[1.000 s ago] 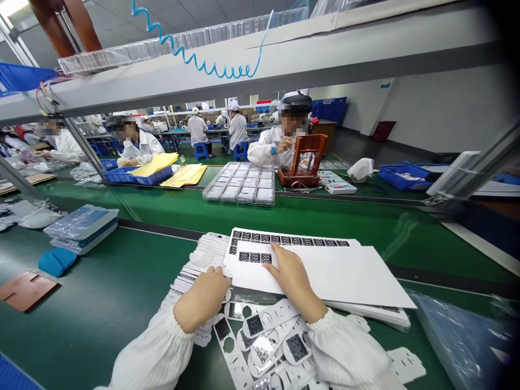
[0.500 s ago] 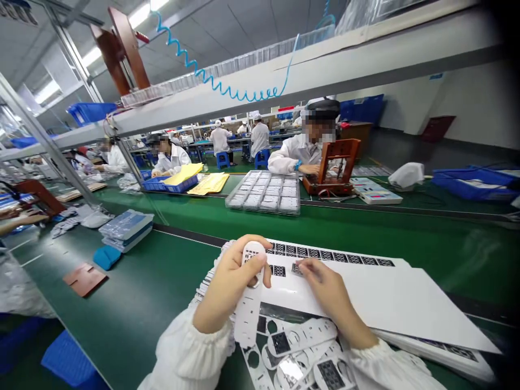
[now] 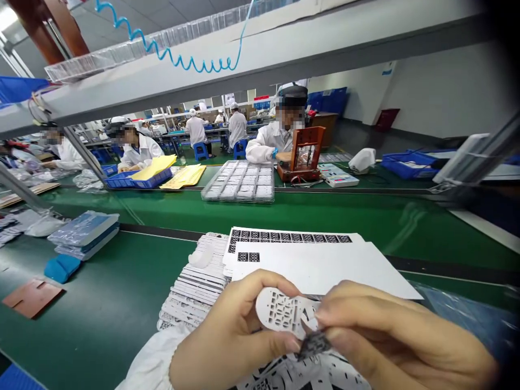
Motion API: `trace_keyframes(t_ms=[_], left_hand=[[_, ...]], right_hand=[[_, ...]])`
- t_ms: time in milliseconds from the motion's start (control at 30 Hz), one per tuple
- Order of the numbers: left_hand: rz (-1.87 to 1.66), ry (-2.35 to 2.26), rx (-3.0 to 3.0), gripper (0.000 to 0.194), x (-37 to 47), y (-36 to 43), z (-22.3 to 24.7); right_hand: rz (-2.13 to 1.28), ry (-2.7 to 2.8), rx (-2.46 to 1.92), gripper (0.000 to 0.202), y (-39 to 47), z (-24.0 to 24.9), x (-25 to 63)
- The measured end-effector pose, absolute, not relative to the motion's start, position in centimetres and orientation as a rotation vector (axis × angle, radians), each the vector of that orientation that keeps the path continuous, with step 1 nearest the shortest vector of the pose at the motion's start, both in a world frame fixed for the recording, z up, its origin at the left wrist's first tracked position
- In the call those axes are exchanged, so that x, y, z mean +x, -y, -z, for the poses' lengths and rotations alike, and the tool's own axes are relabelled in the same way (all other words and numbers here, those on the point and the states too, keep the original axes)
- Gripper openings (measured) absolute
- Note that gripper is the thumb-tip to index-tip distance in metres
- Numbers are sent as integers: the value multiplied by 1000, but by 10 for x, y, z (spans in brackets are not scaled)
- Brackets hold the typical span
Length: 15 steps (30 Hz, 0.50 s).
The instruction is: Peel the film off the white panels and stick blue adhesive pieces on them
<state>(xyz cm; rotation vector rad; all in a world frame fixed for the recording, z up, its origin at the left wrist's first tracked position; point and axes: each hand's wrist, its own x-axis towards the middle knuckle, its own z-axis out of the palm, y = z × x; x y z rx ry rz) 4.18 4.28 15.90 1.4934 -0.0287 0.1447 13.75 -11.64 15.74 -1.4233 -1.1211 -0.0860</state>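
Note:
My left hand (image 3: 239,330) grips a white plastic panel (image 3: 277,311) with a rounded end and cut-out slots like digit segments. Between the thumb and fingertips of my right hand (image 3: 390,330) is a small black sticker (image 3: 313,345) with a segment pattern, slightly blurred. It is held close against the panel; whether the two touch I cannot tell. Behind my hands lies a white sticker sheet (image 3: 325,265) with two black stickers left of its middle. Another sheet with a row of black stickers (image 3: 290,236) shows under its far edge. More white panels (image 3: 268,379) lie below my hands.
A long stack of white panels (image 3: 190,292) stands left of the sheets. Further left are blue wrapped packs (image 3: 85,233), a blue cloth-like piece (image 3: 62,268) and a brown plate (image 3: 32,298). Across the green belt are a clear compartment tray (image 3: 239,181) and a co-worker (image 3: 268,141) at a brown press (image 3: 303,157).
My right hand has moved from the sheet toward me with a black sticker, up to the panel. My left hand has tilted the panel. The view has swung right.

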Motion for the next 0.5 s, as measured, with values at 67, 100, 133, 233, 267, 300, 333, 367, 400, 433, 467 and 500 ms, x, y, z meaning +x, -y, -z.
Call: trace_keyframes(t_ms=[67,100,133,233,267,300,333,367,400,433,467,500], left_hand=[[-207,-5,1611,29,40,-39,-157],[-254,-8,1678,31,39,-38,-155],[-323,-15,1746,34,37,-37,-153],[-565,19,1870,42,35,-35,-148],[-600,64,1857,44,35,-35,-146],[-605,110,1827,46,36,-34,-146],[-593,154,1797,47,36,-33,-145],[-581,176,1779,48,36,-33,-145],[-576,170,1775,49,37,-32,-145],[-580,153,1783,48,37,-32,-145],[-586,137,1796,48,37,-32,-146],[-590,130,1807,47,37,-32,-146]], right_hand=[[110,1085,-1461,27,113,-159,134],[105,1044,-1466,33,111,-160,132],[88,1005,-1464,36,110,-160,131],[29,964,-1456,29,108,-159,129],[37,956,-1461,25,108,-159,129],[52,951,-1469,23,108,-158,129],[67,944,-1474,21,109,-158,129],[73,935,-1474,22,109,-158,128],[70,932,-1472,23,109,-158,127],[63,931,-1470,26,109,-158,126],[64,930,-1468,27,109,-158,125],[69,932,-1467,29,109,-158,125]])
